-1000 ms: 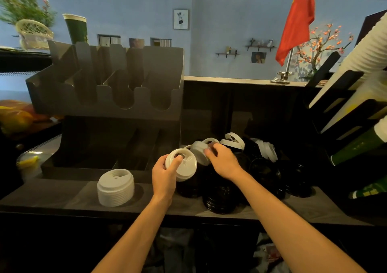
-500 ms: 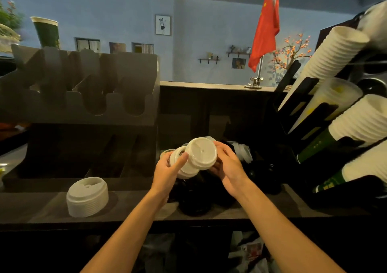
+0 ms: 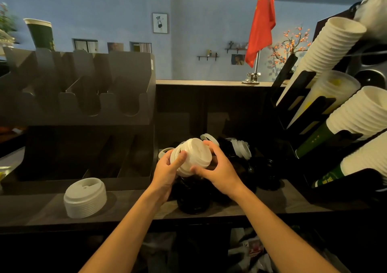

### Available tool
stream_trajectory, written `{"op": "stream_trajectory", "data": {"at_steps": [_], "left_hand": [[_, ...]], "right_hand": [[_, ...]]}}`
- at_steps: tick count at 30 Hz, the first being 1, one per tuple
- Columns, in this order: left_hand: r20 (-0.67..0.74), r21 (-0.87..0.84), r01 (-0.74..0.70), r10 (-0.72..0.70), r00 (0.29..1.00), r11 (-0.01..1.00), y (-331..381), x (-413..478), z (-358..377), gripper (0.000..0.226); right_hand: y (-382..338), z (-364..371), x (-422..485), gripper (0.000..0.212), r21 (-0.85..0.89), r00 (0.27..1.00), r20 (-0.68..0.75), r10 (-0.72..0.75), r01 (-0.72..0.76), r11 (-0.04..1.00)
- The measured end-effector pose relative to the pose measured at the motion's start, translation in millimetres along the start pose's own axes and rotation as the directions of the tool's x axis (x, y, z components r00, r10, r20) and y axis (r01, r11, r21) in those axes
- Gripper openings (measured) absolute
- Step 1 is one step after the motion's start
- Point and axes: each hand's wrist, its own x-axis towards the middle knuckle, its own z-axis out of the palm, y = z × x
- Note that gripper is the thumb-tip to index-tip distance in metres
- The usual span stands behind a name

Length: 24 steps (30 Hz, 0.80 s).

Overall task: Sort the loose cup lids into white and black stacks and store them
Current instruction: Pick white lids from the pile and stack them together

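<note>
Over a dark counter, nested white lids are gripped by 2 hands, the left hand and right hand curled round them; a white lid stack is set well apart at the left.

Red flag on metal stand, far beyond right hand. White paper cup stacks lie tilted in black holder, right of that hand. Green cup upright, high and left of left hand. Framed picture on blue wall.
</note>
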Motion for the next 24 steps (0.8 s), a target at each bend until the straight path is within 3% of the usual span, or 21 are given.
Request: {"op": "stream_trajectory", "data": {"at_steps": [5, 11, 19, 24], "left_hand": [[0.019, -0.029, -0.002, 0.002, 1.0, 1.0, -1.1, -1.2, 0.3, 0.05], [-0.04, -0.055, 0.003, -0.005, 0.999, 0.998, -6.1, -0.7, -1.4, 0.048], [-0.013, -0.025, 0.049, -0.049, 0.999, 0.998, -7.8, 0.2, -7.7, 0.052], [-0.009, -0.001, 0.065, -0.065, 0.998, 0.998, 1.1, 3.0, -3.1, 0.053]], "right_hand": [[-6.6, 4.7, -4.0, 0.068, 0.217, 0.994, -0.068, 0.081, -0.065, 0.974], [-8.1, 5.8, -4.7, 0.059, 0.359, 0.986, -0.101, 0.131, -0.086, 0.929], [-4.0, 5.8, -1.7, 0.068, 0.343, 0.985, -0.151, 0.087, -0.03, 0.939], [0.6, 3.4, 4.4, 0.078, 0.306, 0.991, -0.066, 0.113, -0.087, 0.948]]}}
